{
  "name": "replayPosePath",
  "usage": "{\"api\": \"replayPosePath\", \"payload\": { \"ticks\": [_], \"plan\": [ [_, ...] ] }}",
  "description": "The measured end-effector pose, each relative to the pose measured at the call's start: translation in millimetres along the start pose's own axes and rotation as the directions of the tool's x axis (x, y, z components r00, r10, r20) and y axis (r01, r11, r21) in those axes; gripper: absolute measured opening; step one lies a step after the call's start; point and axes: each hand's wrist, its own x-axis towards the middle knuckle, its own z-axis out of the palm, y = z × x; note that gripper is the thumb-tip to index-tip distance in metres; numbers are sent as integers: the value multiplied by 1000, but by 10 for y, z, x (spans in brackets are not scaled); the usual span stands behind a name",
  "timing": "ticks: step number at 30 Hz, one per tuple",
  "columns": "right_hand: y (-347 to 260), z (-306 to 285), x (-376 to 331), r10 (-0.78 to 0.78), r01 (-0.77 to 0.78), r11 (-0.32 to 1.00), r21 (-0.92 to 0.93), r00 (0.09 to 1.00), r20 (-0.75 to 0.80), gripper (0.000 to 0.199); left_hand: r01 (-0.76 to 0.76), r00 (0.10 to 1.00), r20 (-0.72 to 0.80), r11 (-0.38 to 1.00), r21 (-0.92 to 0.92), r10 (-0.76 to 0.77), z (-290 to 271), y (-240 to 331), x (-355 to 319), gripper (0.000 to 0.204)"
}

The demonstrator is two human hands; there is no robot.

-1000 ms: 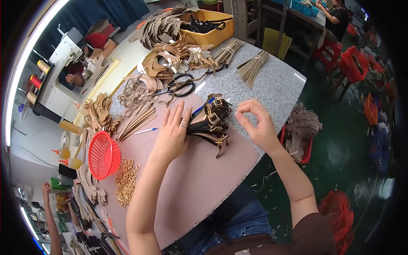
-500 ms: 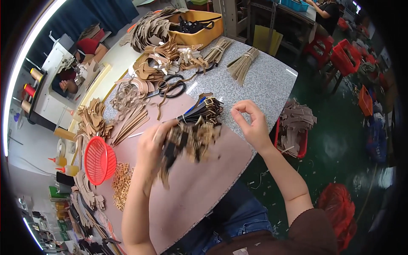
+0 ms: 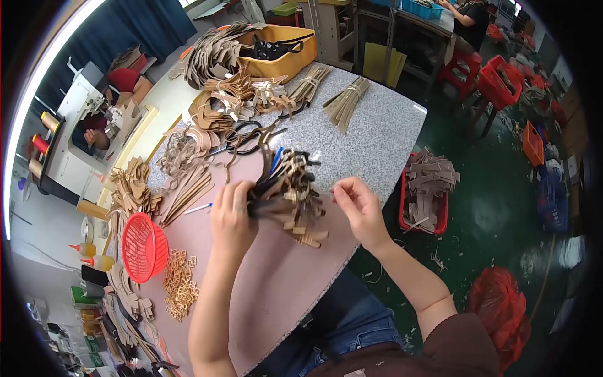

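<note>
My left hand [image 3: 232, 217] is closed round a bundle of dark straps with gold buckles [image 3: 300, 204], held over the pinkish-brown mat [image 3: 276, 295]. The bundle's swinging ends are blurred. More black straps with buckles [image 3: 292, 166] lie just behind, partly merging with the bundle in view, and a blue strip [image 3: 276, 158] sticks up beside them. To the right of the buckles is my right hand [image 3: 361, 210], its fingers curled and the thumb near the forefinger; whether something small is pinched there does not show. A white-and-blue pen [image 3: 198, 208] lies left of my left hand.
Loose gold buckles [image 3: 180, 283] lie beside a red plastic basket [image 3: 144, 248] at the left. Black scissors [image 3: 245, 138], strap bundles [image 3: 345, 103] and a yellow bin [image 3: 282, 63] stand farther back. A red crate of cut pieces [image 3: 430, 188] is beyond the table's right edge.
The held bundle has swung away from me and rightward, toward the other black straps. My right hand has come lower and closer to the buckles. The whole view has shifted slightly.
</note>
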Motion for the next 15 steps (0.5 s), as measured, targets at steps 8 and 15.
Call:
{"api": "replayPosePath", "payload": {
  "ticks": [8,15],
  "plan": [
    [-369,397,-417,70,-159,963,216,926,370,31,80,996,-67,904,421,-57,-932,405,-745,55],
    [-500,852,-671,85,-358,842,403,826,557,29,276,957,-219,836,473,-192,-1247,415,-1352,50]
  ]
}}
